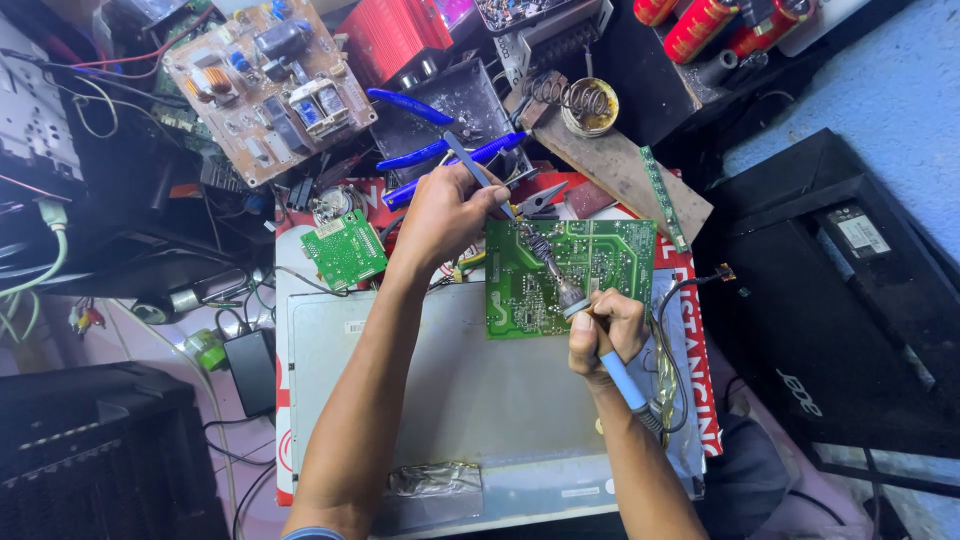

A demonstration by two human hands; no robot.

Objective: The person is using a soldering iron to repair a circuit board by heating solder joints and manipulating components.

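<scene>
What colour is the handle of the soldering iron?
Light blue, on the soldering iron in the right hand; head view.

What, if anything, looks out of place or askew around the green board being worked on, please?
The green board lies loose on a grey panel, its far edge hanging off the panel. The right hand holds a soldering iron to it; the left hand holds tweezers.

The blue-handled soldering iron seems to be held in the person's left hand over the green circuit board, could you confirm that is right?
Not quite: the head view shows the blue-handled soldering iron in the right hand, tip over the green circuit board. The left hand holds a slim grey tool.
</scene>
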